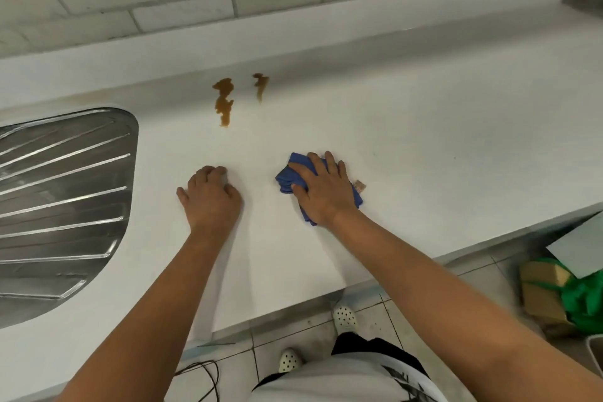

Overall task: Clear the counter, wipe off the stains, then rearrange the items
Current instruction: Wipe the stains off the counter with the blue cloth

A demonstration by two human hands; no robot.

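A: Status of the work surface?

B: The white table (408,140) carries no loose items in view, so the clearing step appears done. Wiping appears under way but not complete: two brown stains remain near the back edge, a larger stain (224,101) and a smaller stain (260,85) just to its right.

A: Position of the cleaning tool?

B: The blue cloth (295,178) lies bunched on the table, nearer the person than both stains and to their right. The right hand (323,192) presses it flat, fingers spread straight over it and thumb along its near side; this grip is open-palmed, not curled round the cloth. A small tan tag or scrap shows at the cloth's right edge; which it is cannot be told.

A: The other grip?

B: The left hand (210,196) rests on the bare table with fingers loosely curled, holding nothing, well apart from the cloth.

A: Containers?

B: None on the table. The steel drainboard (65,199) at left is bare in its visible part. On the floor at right, brown boxes (541,290) sit with green material (587,300) round them; their contents cannot be seen.

A: Remaining work?

B: Judged from this layout: wipe both stains, then rearrange the items, none of which are in view.
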